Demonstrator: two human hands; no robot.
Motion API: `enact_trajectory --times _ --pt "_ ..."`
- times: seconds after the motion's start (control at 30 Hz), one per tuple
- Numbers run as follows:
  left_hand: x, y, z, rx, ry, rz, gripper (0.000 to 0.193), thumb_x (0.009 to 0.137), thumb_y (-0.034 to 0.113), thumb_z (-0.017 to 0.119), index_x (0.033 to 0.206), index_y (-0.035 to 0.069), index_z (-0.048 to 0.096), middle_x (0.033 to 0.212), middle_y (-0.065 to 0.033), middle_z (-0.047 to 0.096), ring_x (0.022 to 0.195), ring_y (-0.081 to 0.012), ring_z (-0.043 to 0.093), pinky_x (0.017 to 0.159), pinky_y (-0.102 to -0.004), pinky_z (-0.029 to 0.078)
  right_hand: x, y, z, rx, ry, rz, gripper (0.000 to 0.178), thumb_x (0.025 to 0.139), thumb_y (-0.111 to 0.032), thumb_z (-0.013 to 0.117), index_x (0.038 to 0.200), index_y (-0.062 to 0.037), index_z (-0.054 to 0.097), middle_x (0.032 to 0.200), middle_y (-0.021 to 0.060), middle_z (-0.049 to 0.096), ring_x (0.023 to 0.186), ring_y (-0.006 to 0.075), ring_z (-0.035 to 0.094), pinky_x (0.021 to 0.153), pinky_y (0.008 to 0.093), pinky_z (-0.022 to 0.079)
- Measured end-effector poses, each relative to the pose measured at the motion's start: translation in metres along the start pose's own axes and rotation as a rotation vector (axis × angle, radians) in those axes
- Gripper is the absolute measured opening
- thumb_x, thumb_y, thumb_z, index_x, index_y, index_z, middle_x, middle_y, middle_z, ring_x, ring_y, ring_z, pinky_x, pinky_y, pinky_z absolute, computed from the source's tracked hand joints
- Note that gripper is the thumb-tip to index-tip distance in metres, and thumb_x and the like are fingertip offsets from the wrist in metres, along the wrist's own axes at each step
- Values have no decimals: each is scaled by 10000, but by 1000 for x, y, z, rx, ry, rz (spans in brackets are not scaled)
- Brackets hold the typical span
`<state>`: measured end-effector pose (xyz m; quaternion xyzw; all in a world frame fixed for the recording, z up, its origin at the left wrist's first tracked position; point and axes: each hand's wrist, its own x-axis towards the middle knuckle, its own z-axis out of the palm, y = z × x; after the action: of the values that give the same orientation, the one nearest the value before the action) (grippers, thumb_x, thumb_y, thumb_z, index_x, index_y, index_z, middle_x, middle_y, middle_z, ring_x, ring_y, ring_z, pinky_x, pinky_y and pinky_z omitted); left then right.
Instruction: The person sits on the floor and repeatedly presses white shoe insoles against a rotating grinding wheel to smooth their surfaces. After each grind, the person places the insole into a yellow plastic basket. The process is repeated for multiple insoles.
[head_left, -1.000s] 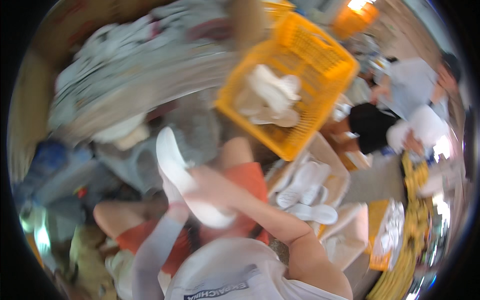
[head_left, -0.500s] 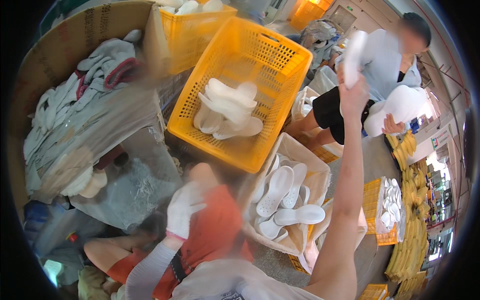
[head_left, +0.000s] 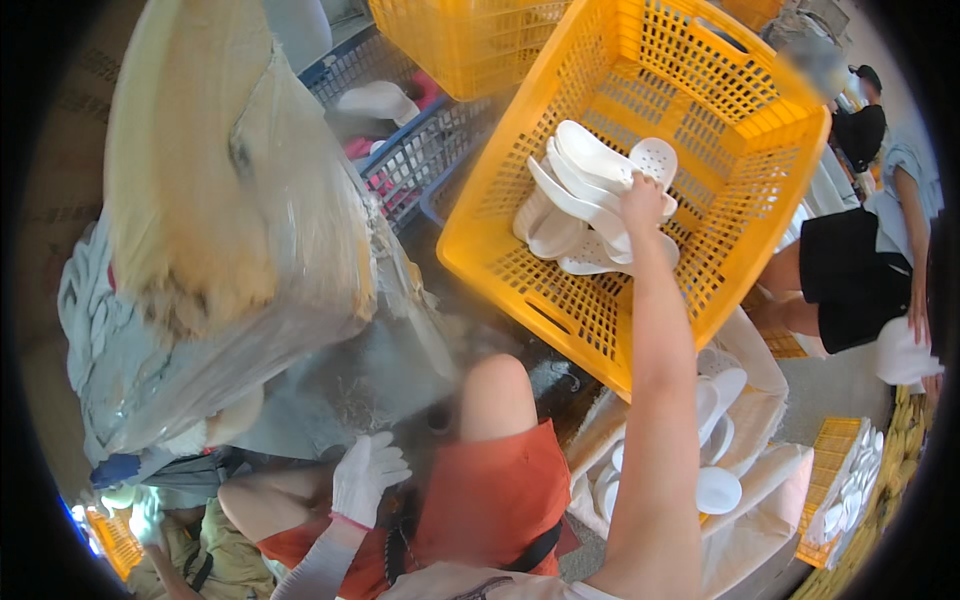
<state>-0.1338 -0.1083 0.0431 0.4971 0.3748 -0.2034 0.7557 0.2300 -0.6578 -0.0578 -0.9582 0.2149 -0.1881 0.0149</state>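
Partly under right hand point(head_left: 645, 203), white insoles point(head_left: 588, 155).

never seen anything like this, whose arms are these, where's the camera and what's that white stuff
There's no robot here: these are a person's own arms, seen from a wide fisheye camera worn on their head and looking down, so straight edges bend. The left hand, in a white glove, is open and empty above the lap. The bare right hand reaches into a yellow basket and touches white shoe soles piled there; whether it grips one is hard to tell. More soles lie in a cloth-lined container beside it.
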Motion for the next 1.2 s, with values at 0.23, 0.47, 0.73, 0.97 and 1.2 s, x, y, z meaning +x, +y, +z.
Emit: enact_trajectory --times 0.23,0.47,0.73,0.97,1.2 --pt "5 10 23 -28 -187 0 500 1076 406 559 1309 -31 623 1046 -152 703 890 -269 727 828 -421 621 -58 19 -117 426 192 -234 242 951 -136 678 1123 25 733 943 174 728 827 343 681 796 434 539" --pt "-27 35 130 -247 -324 291 447 1089 437 524 1317 68 630 1073 -101 711 952 -218 702 861 -367 583 -330 -66 -342 1248 -417 -91 222 933 -35 707 1137 54 715 965 36 666 856 80 611 763 232 474" --pt "-47 40 59 -492 -384 89 678 1024 741 380 1238 155 645 1042 -71 700 934 -249 680 861 -421 574 -384 -195 -352 1165 -902 -341 415 935 -90 720 1326 23 640 1097 97 725 946 122 690 801 257 539" --pt "32 88 23 -639 -475 1 542 1009 680 467 1063 178 664 990 -83 714 888 -277 703 783 -450 601 -340 -301 -316 1288 -1042 -234 293 931 -191 675 1117 32 717 835 46 706 742 97 633 656 277 495" --pt "34 49 -3 -618 -501 201 391 1072 443 510 1232 104 620 1071 -110 687 949 -256 692 806 -405 601 -369 -303 -324 1089 -979 -210 393 903 -221 712 1212 22 721 1103 199 717 818 240 710 745 358 552"
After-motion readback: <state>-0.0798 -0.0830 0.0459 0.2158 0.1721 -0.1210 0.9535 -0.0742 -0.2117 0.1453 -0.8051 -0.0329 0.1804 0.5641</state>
